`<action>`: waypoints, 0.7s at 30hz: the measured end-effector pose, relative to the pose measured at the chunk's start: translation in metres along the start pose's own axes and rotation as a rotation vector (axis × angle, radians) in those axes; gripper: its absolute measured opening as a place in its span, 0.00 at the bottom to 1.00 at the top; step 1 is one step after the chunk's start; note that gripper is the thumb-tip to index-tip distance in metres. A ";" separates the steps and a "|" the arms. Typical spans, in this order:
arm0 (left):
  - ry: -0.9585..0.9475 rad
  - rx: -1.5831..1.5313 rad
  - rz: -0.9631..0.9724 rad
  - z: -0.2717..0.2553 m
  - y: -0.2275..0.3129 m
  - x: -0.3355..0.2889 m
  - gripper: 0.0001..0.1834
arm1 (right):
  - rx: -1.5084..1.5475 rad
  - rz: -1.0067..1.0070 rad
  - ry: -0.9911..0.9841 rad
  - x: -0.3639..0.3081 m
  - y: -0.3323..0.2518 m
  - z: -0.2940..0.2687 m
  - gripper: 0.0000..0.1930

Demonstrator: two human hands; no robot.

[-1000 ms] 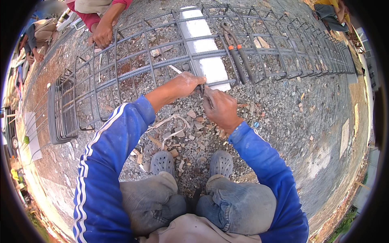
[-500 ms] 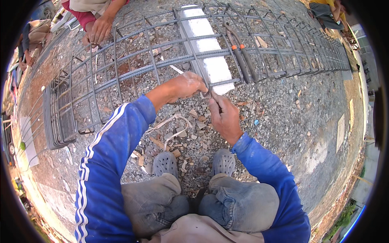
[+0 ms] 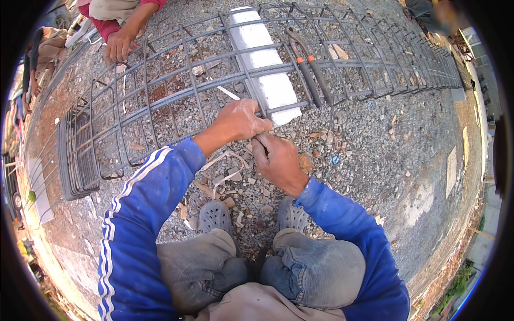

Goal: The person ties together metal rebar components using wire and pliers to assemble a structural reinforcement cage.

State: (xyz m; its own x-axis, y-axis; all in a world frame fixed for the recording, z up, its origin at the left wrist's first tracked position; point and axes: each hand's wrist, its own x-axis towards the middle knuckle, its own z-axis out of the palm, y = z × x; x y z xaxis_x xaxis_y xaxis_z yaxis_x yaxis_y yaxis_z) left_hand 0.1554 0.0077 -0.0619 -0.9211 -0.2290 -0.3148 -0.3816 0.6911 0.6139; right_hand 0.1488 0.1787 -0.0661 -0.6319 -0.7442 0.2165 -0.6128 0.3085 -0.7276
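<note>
A long cage of steel rebar point(image 3: 195, 85) stretches across the ground in front of me, its square stirrups lying over ribbed bars. At its near edge, my left hand point(image 3: 242, 120) is closed against the lower corner of a stirrup point(image 3: 243, 67); its curled fingers cover what they grip. Just below, my right hand point(image 3: 279, 161) is closed in a pinch, fingertips almost meeting the left ones. Whatever sits in that pinch is hidden. Pincers point(image 3: 311, 75) with dark handles and orange bands rest on the cage, right of a white foam block point(image 3: 276, 88) under the bars.
Another person's hand point(image 3: 120, 45) touches the cage's far side at upper left. Bunched stirrups point(image 3: 77, 160) stand at its left end. Gravel and pale strips point(image 3: 227, 156) lie before my grey clogs point(image 3: 215, 216). A second person sits at the far left, another at upper right.
My right hand has moved left and slightly down, its wrist turning. My left hand's fingers have curled further in. At upper left the other person's hand has shifted; the view has swung slightly.
</note>
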 end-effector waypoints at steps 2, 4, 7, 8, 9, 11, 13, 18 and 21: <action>0.025 -0.023 0.029 0.001 -0.001 0.000 0.30 | 0.028 -0.031 0.079 0.002 -0.002 -0.009 0.05; -0.083 -0.121 -0.034 -0.009 0.003 -0.003 0.31 | 0.058 -0.111 0.182 0.003 0.004 -0.016 0.06; -0.094 -0.183 -0.041 -0.010 0.001 -0.003 0.32 | 0.134 0.090 0.181 -0.001 0.009 -0.019 0.09; -0.074 -0.191 -0.026 -0.008 -0.001 -0.002 0.33 | 0.214 0.208 0.189 0.000 0.016 -0.019 0.10; -0.080 -0.190 -0.020 -0.007 -0.001 0.000 0.32 | 0.293 0.327 0.197 0.000 0.026 -0.016 0.12; -0.092 -0.188 -0.018 -0.008 -0.002 -0.002 0.31 | 0.435 0.517 0.143 -0.006 0.039 -0.002 0.14; -0.058 -0.143 0.004 -0.008 -0.011 -0.005 0.32 | 0.560 0.649 0.021 -0.015 0.035 0.020 0.15; -0.064 -0.083 0.020 -0.002 0.002 -0.001 0.32 | 0.614 0.595 -0.315 -0.011 0.029 0.006 0.15; 0.057 0.060 0.134 0.000 0.014 -0.004 0.29 | 0.176 0.215 -0.152 0.002 0.040 -0.038 0.12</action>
State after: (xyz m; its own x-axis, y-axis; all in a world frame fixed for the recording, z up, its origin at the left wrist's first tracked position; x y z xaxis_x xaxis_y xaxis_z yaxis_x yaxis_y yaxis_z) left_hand 0.1540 0.0182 -0.0517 -0.9669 -0.1698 -0.1904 -0.2516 0.7574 0.6025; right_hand 0.1048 0.2126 -0.0701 -0.6518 -0.7571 -0.0444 -0.3730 0.3709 -0.8505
